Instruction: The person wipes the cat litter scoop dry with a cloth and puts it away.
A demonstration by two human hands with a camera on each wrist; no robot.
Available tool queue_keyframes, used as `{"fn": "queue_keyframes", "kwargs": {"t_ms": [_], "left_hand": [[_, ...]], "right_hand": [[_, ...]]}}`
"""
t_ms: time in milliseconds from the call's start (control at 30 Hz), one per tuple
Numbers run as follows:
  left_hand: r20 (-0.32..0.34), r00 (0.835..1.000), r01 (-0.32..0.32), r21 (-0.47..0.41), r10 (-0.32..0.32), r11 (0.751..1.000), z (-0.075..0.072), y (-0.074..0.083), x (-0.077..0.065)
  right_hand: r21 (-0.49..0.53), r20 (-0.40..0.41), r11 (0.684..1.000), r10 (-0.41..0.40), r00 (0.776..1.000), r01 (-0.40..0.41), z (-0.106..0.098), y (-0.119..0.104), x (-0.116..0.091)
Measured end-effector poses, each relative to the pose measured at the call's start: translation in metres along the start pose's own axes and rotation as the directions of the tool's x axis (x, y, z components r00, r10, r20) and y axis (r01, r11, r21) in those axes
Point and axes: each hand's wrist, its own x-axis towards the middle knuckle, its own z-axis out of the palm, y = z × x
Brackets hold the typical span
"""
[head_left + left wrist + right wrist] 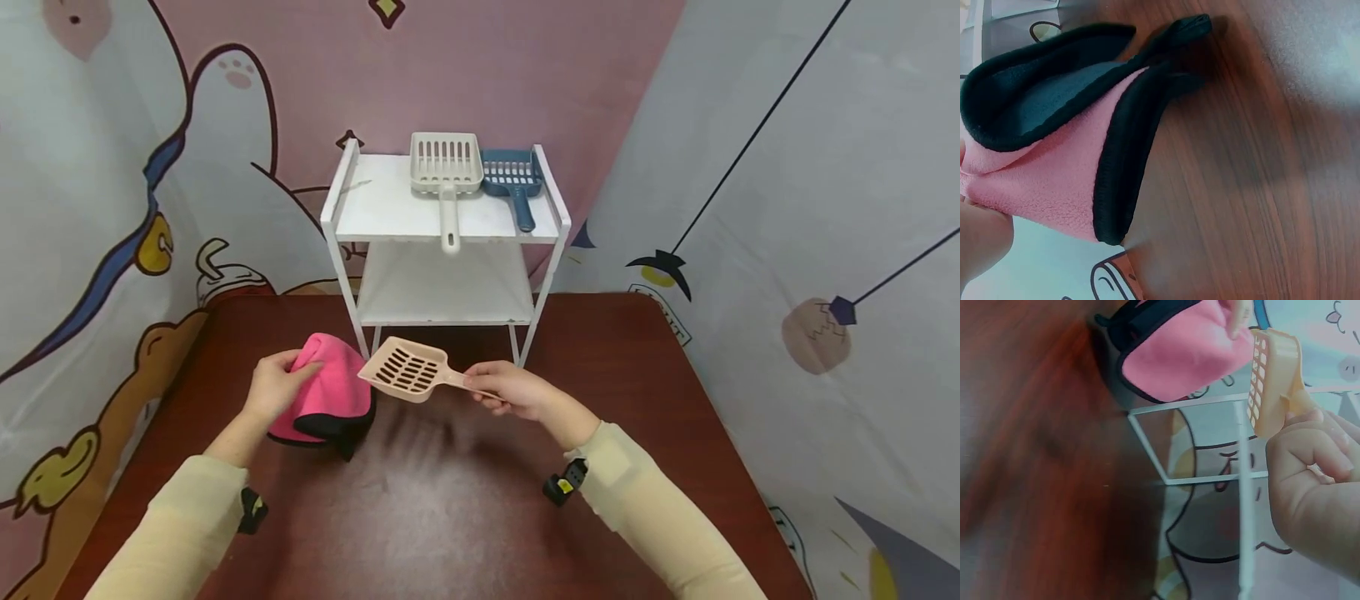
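Note:
My left hand pinches a pink cloth with black edging, which hangs folded from the fingers above the table. In the left wrist view the cloth shows a dark grey inner side and a black bound border. By its handle, my right hand grips a beige slotted litter scoop, its head pointing left toward the cloth. A small gap separates scoop and cloth in the head view. From the right wrist, the scoop appears edge-on, with the fingers curled round the handle.
A white two-tier shelf stands at the back of the brown table. On its top lie a cream litter scoop and a blue one, handles toward me. Cartoon-printed curtains surround the table.

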Motion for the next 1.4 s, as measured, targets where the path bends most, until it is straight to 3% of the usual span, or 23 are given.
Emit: {"fn": "queue_keyframes", "kwargs": {"t_ms": [367,867,1033,1233,1400], "left_hand": [[-0.041,0.999,0.025,0.002,-0.025,1.0,-0.001,-0.007,0.0],[-0.024,0.999,0.033,-0.012,-0.033,0.999,-0.002,-0.011,0.0],[-0.025,0.999,0.035,-0.015,-0.035,0.999,-0.002,-0.01,-0.002],[-0.034,0.999,0.03,-0.014,-0.03,0.999,0.0,-0.009,-0.003],[-0.039,0.999,0.018,-0.013,-0.018,1.0,0.002,-0.009,-0.002]], "right_hand": [[-0.033,-0.013,0.998,-0.055,0.998,0.055,0.011,-0.056,-0.011],[-0.08,-0.033,0.985,-0.154,0.987,0.151,0.021,-0.117,-0.022],[-0.027,-0.117,0.983,-0.184,0.976,0.182,0.026,-0.135,-0.02],[0.107,-0.198,0.964,-0.22,0.955,0.244,0.038,-0.147,-0.012],[0.205,-0.284,0.945,-0.191,0.939,0.255,0.048,-0.154,-0.003]]}}
